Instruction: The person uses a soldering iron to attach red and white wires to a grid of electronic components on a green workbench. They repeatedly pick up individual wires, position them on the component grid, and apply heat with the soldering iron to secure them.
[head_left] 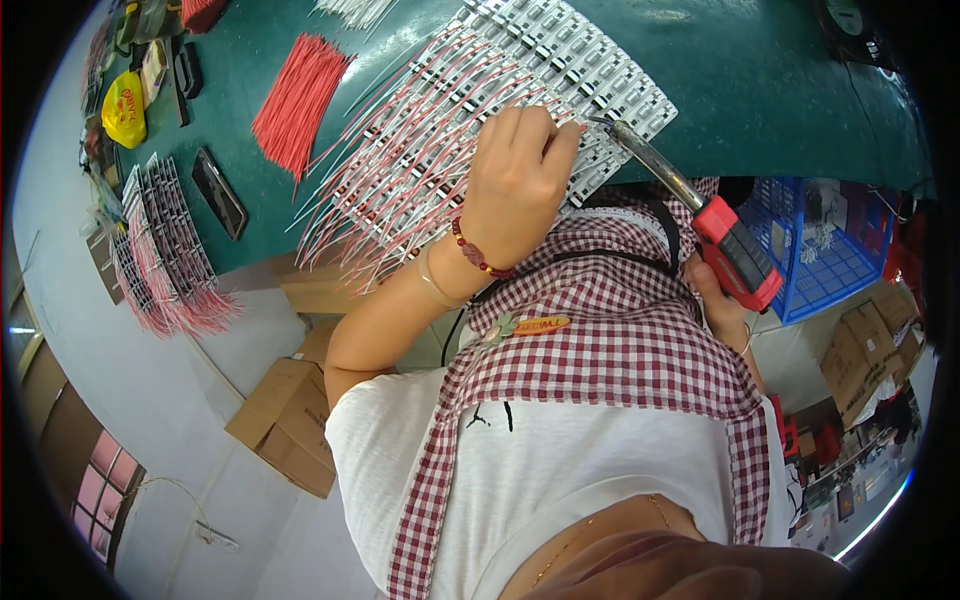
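Note:
My right hand (712, 292) grips the red and black handle of a soldering iron (735, 250). Its metal shaft slants up and left, with the tip close to my left fingertips. My left hand (518, 165) is closed in a pinch above a slanted panel of small grey-white parts (610, 75) in rows. Whatever lies between those fingertips is too small to make out. Many thin red and white wires (400, 170) run from the panel's left half and hang over the table's near edge. A bracelet and a bangle circle my left wrist.
Left of the panel lies a bundle of red wires (300, 100) on the green table (760, 90). Farther left are a dark phone (218, 192), a second wired panel (165, 235) and a yellow bag (124, 110). A blue crate (835, 275) stands beyond my right hand; cardboard boxes (290, 420) sit below.

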